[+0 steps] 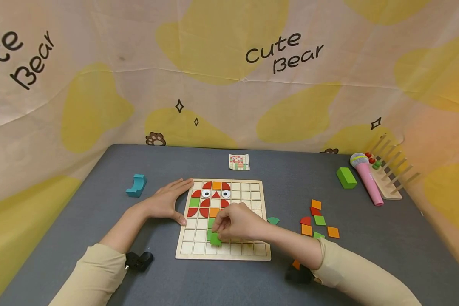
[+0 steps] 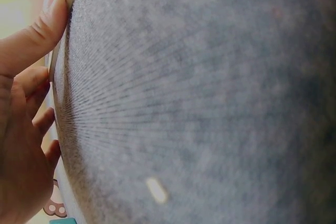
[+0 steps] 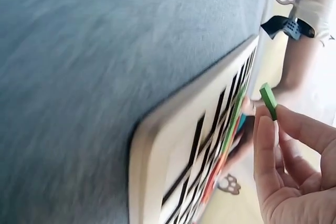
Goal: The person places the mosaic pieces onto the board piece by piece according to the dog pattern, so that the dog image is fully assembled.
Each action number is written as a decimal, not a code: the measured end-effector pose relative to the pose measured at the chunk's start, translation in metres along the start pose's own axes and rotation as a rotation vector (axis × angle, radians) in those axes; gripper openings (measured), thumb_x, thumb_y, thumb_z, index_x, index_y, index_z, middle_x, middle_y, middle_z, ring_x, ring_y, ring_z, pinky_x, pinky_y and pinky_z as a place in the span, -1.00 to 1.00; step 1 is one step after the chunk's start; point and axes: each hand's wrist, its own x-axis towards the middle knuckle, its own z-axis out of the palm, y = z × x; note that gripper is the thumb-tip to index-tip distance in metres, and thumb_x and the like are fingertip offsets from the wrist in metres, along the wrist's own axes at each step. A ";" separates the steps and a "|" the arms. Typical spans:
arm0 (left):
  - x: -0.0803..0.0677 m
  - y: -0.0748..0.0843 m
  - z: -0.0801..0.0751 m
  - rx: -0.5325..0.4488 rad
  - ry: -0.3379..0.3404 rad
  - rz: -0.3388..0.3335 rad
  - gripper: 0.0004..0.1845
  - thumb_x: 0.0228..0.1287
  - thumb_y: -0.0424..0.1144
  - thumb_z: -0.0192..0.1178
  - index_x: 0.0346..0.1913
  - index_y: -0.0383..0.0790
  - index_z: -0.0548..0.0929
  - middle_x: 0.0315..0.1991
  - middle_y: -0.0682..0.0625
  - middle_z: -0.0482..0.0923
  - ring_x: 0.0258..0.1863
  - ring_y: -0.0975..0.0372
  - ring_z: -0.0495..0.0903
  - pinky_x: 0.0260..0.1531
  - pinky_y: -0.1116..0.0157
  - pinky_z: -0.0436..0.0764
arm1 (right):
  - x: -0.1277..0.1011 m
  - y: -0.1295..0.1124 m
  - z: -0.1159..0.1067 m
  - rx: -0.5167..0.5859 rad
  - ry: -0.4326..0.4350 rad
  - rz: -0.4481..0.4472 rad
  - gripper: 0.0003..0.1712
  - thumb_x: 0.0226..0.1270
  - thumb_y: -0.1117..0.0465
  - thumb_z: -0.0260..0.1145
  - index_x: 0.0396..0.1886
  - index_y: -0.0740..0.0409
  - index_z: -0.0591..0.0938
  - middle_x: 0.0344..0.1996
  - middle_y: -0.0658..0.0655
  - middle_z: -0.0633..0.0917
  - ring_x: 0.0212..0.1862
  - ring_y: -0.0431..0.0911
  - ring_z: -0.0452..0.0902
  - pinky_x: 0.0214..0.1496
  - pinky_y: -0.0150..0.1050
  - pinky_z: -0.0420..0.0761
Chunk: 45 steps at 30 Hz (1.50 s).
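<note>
A wooden grid board [image 1: 191,246] lies on the dark table. Red, orange and green pieces and two round eye pieces [image 1: 206,194] fill part of its grid. My left hand [image 1: 164,202] rests along the board's left edge with fingers spread; in the left wrist view its thumb [image 2: 44,30] touches the edge. Over the lower middle of the grid, my right hand [image 1: 239,222] pinches a green square tile [image 1: 215,239] between thumb and fingertips. That tile [image 3: 268,98] is held above the board in the right wrist view. Part of the grid is hidden under the right hand.
Right of the board lie loose orange [image 1: 333,232], red [image 1: 305,220] and green tiles [image 1: 319,220]. A picture card [image 1: 239,162] lies behind it. Around the table are a teal block [image 1: 137,185], a green block [image 1: 346,177], a pink microphone [image 1: 369,180] and a pegged wooden stand [image 1: 391,191].
</note>
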 end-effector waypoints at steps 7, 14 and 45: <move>-0.002 0.001 0.000 -0.003 -0.012 0.001 0.34 -0.31 0.19 0.59 0.55 -0.23 0.10 0.60 -0.17 0.02 0.55 -0.24 -0.01 0.32 -0.43 0.08 | 0.005 -0.004 0.018 -0.037 0.000 0.026 -0.80 -0.02 0.46 0.35 -0.49 0.10 0.78 -0.61 -0.03 0.73 -0.56 -0.41 0.44 -0.46 -0.51 0.46; -0.001 0.000 0.000 -0.010 -0.006 -0.006 0.35 -0.32 0.20 0.60 0.56 -0.20 0.10 0.60 -0.16 0.01 0.56 -0.24 -0.02 0.31 -0.44 0.07 | 0.003 -0.005 0.025 -0.085 -0.002 0.015 -0.80 0.00 0.47 0.38 -0.47 0.12 0.79 -0.61 -0.06 0.73 -0.57 -0.46 0.42 -0.44 -0.54 0.46; -0.001 0.000 0.000 -0.003 -0.001 0.004 0.34 -0.31 0.21 0.59 0.55 -0.22 0.11 0.60 -0.17 0.02 0.55 -0.25 -0.01 0.32 -0.44 0.07 | 0.003 -0.004 0.019 -0.217 0.051 -0.029 -0.86 0.05 0.40 0.45 -0.47 0.06 0.77 -0.60 -0.09 0.70 -0.51 -0.42 0.44 -0.41 -0.53 0.47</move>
